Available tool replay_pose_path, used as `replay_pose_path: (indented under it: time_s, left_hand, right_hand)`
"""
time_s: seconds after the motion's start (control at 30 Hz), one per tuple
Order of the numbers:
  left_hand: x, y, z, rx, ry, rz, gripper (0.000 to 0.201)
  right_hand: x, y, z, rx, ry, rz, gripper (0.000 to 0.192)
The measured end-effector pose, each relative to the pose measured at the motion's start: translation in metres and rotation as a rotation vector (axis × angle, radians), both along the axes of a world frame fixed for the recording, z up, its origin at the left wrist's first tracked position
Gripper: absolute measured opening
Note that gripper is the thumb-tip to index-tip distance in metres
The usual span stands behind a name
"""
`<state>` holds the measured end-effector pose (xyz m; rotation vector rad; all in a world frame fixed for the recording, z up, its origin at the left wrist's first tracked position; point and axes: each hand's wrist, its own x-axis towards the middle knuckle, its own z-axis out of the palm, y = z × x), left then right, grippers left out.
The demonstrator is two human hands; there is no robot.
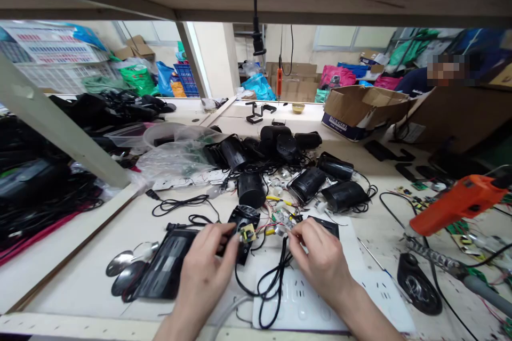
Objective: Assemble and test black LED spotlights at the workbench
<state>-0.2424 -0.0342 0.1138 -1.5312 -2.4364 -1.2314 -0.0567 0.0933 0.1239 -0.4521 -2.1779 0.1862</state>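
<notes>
My left hand (210, 253) is closed, thumb and fingers pinching a small circuit board (248, 232) with a yellow component on it. A black plastic housing (245, 216) lies just behind that board. My right hand (320, 250) is closed too, its fingertips together at a small silvery part (281, 230) whose kind I cannot make out. Thin red and white wires run between the two hands. Below them a black cable (272, 290) lies in loops, partly over a white power strip panel (300, 298). Left of my left hand rests a black ribbed casing (168, 264).
Several black cylindrical housings (306, 184) lie heaped behind my hands. An orange electric screwdriver (458, 205) hangs at the right, near a thin screwdriver (376, 256) and a black oval part (418, 285). An open carton (360, 112) stands behind; a person (416, 82) is beyond it.
</notes>
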Motion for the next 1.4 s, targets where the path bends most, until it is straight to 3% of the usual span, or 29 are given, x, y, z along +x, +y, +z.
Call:
replay_pose_path:
  time_s: [0.07,0.17,0.37,0.57,0.7,0.87,0.97,1.07,1.2,1.3,1.4]
  left_hand:
    - [0.012,-0.004,-0.005,-0.028,0.046,-0.078,0.024]
    - [0.017,-0.009,-0.012,-0.129,0.098,-0.087,0.021]
    - [0.012,-0.008,-0.011,-0.328,0.000,-0.112,0.010]
    - [0.012,-0.007,-0.008,-0.328,-0.024,-0.142,0.019]
    - [0.000,-0.011,-0.008,-0.245,-0.057,-0.168,0.022]
    - [-0.017,-0.017,0.011,-0.064,-0.037,-0.058,0.026]
    - [-0.020,-0.014,0.030,-0.124,0.032,-0.214,0.018]
    - [-0.012,0.001,0.047,-0.255,0.051,-0.389,0.015]
    - [0.015,0.040,0.058,-0.258,-0.069,-0.463,0.023]
    - [0.041,0.075,0.053,-0.249,-0.184,-0.522,0.024]
    - [0.063,0.104,0.040,-0.279,-0.256,-0.640,0.052]
  right_hand:
    - [0.002,0.000,-0.002,-0.007,-0.012,-0.007,0.017]
    - [0.005,0.000,-0.004,-0.026,-0.015,-0.012,0.017]
    - [0.010,-0.001,-0.004,-0.020,-0.052,-0.019,0.018]
    - [0.012,-0.003,-0.003,0.014,-0.057,-0.011,0.018]
    - [0.016,-0.002,-0.003,0.041,-0.043,0.001,0.018]
    - [0.034,0.009,-0.010,0.203,-0.084,-0.046,0.013]
    - [0.051,0.021,-0.019,0.274,-0.162,-0.092,0.014]
    - [0.066,0.031,-0.027,0.277,-0.231,-0.135,0.019]
    - [0.076,0.037,-0.032,0.274,-0.293,-0.144,0.027]
    - [0.078,0.037,-0.031,0.280,-0.319,-0.120,0.031]
    - [0.081,0.036,-0.028,0.259,-0.335,-0.101,0.033]
